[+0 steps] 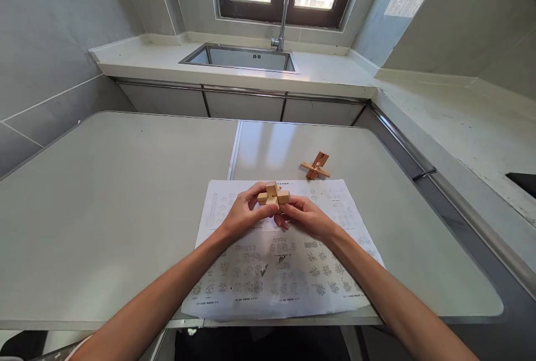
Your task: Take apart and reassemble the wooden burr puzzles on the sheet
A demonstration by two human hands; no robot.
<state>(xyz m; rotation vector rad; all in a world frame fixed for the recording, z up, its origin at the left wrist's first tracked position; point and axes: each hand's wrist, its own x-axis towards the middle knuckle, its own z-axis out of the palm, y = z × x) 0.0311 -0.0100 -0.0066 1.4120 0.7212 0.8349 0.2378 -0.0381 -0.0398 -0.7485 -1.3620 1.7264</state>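
A light wooden interlocking puzzle [272,193], built of several short bars crossing one another, is held just above a printed sheet. My left hand [248,207] grips it from the left, with the thumb along its lower front. From the right, my right hand [305,215] closes on the puzzle, thumb and fingers near its lower right side. The fingers behind the puzzle are partly hidden. Beneath both hands lies the white instruction sheet [251,308], covered in small line diagrams and text too small to read.
A second wooden puzzle piece assembly [316,167], with crossed flat slats, rests beyond the sheet on the pale table [117,210]. Past the table's far edge are a counter [330,68], a sink [238,59] and a tall faucet [285,9] below a window.
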